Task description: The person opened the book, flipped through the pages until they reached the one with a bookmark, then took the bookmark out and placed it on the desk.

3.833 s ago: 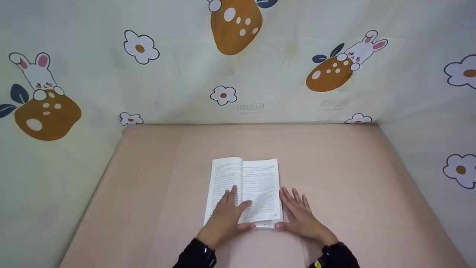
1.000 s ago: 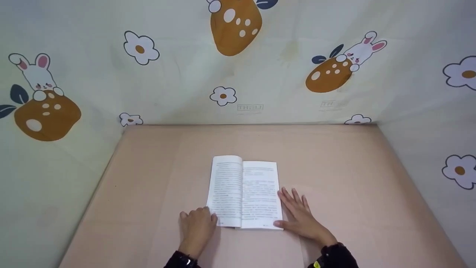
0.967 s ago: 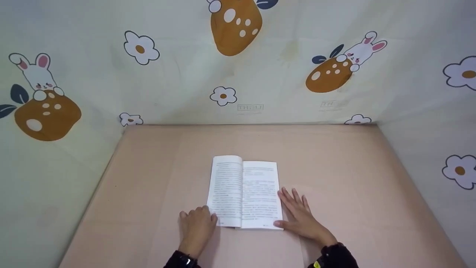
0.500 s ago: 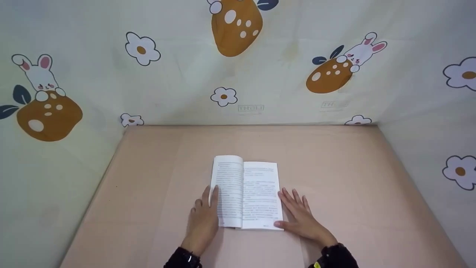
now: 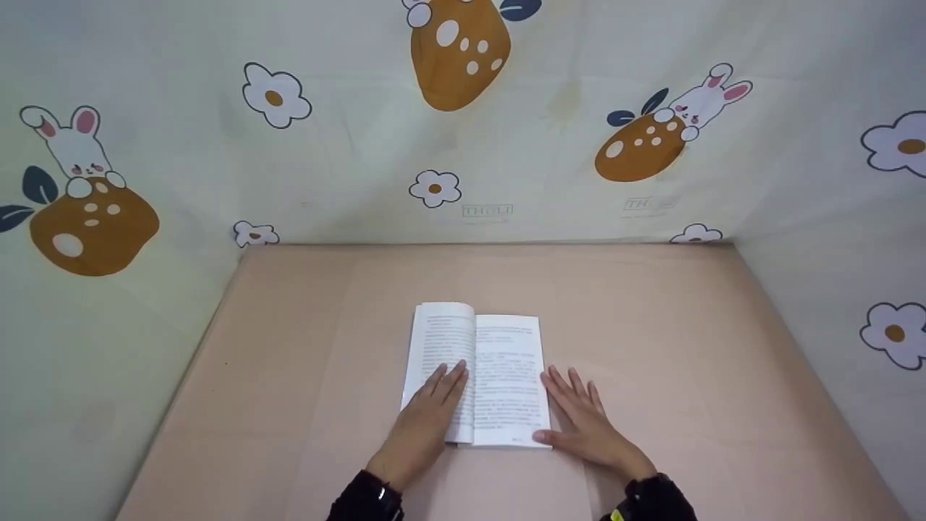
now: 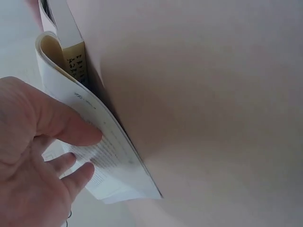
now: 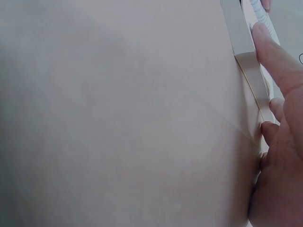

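Note:
An open book (image 5: 508, 376) with printed white pages lies at the front middle of the table in the head view. My left hand (image 5: 423, 420) lies over its left page (image 5: 446, 333), fingers extended toward the fold. In the left wrist view that page side (image 6: 102, 137) bows up from the fold, with the thumb and fingers over the print. My right hand (image 5: 589, 423) rests at the book's right edge, fingers spread, thumb on the lower right corner. The right wrist view has the thick block of pages (image 7: 253, 75) beside the right fingers (image 7: 270, 132).
A pinkish-beige cover (image 5: 304, 325) spreads over the table. Pale cloth walls (image 5: 347, 159) with printed rabbits, fruit and flowers stand at the back and both sides. Dark bands (image 5: 367, 498) wrap both wrists.
My left hand has moved from the book's lower left edge onto the left page, its curled fingers straightening. A page had been turned earlier. My right hand has stayed in place.

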{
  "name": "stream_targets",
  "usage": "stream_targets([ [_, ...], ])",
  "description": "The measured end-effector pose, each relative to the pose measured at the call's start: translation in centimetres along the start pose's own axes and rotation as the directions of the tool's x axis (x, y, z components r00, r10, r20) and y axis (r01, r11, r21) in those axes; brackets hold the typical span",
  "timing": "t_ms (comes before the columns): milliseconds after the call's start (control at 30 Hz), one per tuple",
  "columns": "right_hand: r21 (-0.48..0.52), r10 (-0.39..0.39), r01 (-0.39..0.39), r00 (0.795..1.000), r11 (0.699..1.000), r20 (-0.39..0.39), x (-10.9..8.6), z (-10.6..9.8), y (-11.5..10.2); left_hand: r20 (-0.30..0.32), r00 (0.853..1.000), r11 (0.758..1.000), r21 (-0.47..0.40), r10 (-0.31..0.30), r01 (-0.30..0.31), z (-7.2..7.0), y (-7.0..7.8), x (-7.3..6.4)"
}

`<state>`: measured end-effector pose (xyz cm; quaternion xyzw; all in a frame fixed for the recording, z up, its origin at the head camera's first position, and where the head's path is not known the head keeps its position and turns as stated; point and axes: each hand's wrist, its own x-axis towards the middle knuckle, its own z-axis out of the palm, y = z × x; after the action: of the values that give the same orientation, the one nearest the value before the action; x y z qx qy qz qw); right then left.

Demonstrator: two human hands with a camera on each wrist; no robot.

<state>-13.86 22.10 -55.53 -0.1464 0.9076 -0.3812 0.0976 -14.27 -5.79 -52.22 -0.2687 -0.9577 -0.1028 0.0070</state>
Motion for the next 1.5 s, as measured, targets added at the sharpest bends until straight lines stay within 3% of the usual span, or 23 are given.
stream_targets([
  [267,-0.008,0.025,-0.024,0.999,1.000,0.022,-0.1,-0.1,-0.2,0.070,0.996,0.998,-0.026,-0.046,0.048,-0.5,0.9,0.5],
  [600,-0.005,0.012,-0.012,1.000,1.000,0.012,0.0,0.0,0.0,0.055,0.994,0.992,-0.077,-0.095,0.099,-0.4,1.6,1.1],
  [1267,-0.040,-0.004,0.001,0.998,0.999,-0.065,0.1,0.5,0.1,0.024,0.999,0.997,-0.059,-0.043,0.044,-0.4,2.1,1.1],
  [1500,-0.052,0.006,-0.010,0.998,0.999,-0.070,0.0,0.5,0.0,0.059,0.997,0.995,-0.083,-0.054,0.059,-0.4,2.2,1.1],
])
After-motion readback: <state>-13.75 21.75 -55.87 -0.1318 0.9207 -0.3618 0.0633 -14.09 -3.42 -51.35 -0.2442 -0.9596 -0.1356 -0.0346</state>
